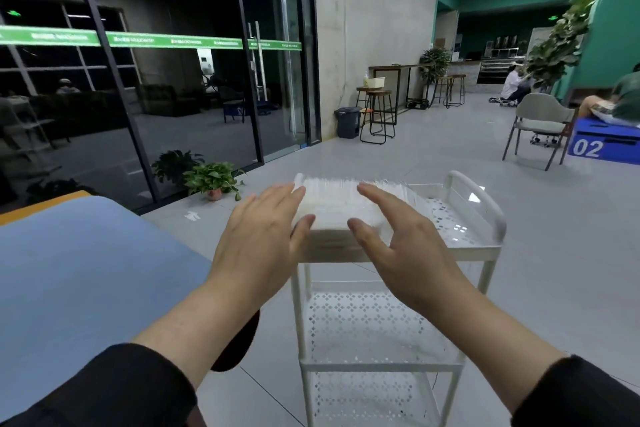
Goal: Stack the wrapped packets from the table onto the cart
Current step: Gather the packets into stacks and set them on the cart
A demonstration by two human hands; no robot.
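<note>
A white wrapped packet lies on the top shelf of the white three-tier cart, at its left side. My left hand is at the packet's left edge with fingers straight and thumb against its near corner. My right hand is at the packet's right edge, fingers extended, thumb near the front. Both hands flank the packet without curling round it. The blue-covered table stands to the left and shows no packets in view.
A potted plant sits on the floor by the glass doors beyond the cart. A grey chair and a blue box marked 02 stand at the right. People sit in the far right background. Stools and a bin line the far wall.
</note>
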